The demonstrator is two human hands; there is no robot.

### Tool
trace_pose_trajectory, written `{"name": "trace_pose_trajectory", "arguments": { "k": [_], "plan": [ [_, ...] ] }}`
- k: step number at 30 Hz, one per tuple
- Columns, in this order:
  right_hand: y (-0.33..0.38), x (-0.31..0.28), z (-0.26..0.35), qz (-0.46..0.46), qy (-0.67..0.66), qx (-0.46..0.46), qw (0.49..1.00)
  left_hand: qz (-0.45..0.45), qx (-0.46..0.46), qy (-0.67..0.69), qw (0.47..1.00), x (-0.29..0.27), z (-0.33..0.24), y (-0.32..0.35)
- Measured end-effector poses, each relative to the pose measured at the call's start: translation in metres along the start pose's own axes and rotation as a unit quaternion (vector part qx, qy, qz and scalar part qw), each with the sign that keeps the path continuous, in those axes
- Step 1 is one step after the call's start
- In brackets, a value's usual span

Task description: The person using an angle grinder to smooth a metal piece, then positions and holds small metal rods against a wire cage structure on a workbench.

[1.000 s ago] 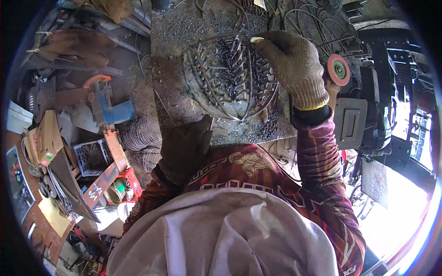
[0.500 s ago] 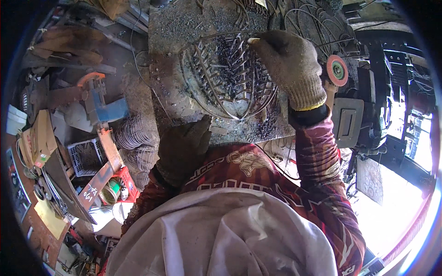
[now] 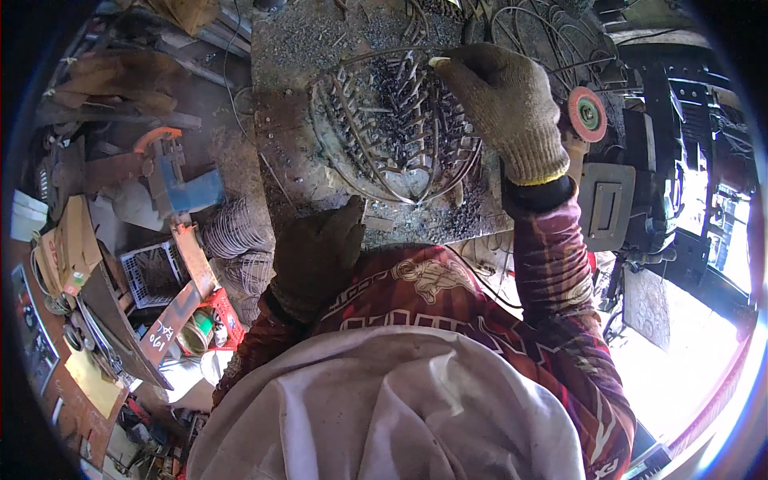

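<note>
Pinching the wire basket frame (image 3: 396,128), the right hand (image 3: 504,104) has its grip clamped — left hand (image 3: 316,252), seemingly loose-fingered, rests on the workbench (image 3: 288,120).

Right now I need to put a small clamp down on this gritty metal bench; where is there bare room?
The near-left bench surface, between the domed wire frame and the dark-gloved left hand, lies bare. Another patch sits at the far-left corner above the frame. Crowded: the far right, where the tan-gloved right hand grips the frame beside the pink grinding disc.

My hands: left hand (image 3: 316,254) in dark brown knit glove, right hand (image 3: 502,102) in tan knit glove, yellow cuff. Maroon patterned long sleeves, white cloth over chest.
</note>
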State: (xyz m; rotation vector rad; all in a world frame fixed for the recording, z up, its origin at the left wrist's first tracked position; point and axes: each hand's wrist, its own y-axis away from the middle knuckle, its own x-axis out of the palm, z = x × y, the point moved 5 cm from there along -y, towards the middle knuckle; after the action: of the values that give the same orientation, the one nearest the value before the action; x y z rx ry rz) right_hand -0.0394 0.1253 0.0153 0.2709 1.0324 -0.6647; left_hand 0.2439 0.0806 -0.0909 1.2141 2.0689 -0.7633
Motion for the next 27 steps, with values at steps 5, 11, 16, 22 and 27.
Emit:
{"name": "trace_pose_trajectory", "arguments": {
  "k": [5,11,16,22,27],
  "plan": [
    [0.0,-0.001,0.003,-0.016,0.027,-0.03,0.999,-0.022,0.001,0.037,0.999,-0.006,-0.006,-0.004],
    [0.009,-0.013,-0.024,-0.024,-0.072,0.047,0.996,0.017,-0.016,0.014,1.0,-0.005,-0.006,-0.003],
    [0.017,-0.014,-0.013,-0.006,-0.07,0.035,0.997,-0.04,0.059,-0.022,0.997,0.001,-0.001,0.004],
    [0.02,-0.006,-0.006,0.011,-0.04,0.005,0.999,-0.012,0.032,-0.017,0.999,-0.003,-0.005,-0.001],
    [0.019,-0.002,0.007,0.008,-0.023,-0.005,1.0,-0.023,0.028,-0.005,0.999,-0.007,-0.006,-0.005]
  ]
}}
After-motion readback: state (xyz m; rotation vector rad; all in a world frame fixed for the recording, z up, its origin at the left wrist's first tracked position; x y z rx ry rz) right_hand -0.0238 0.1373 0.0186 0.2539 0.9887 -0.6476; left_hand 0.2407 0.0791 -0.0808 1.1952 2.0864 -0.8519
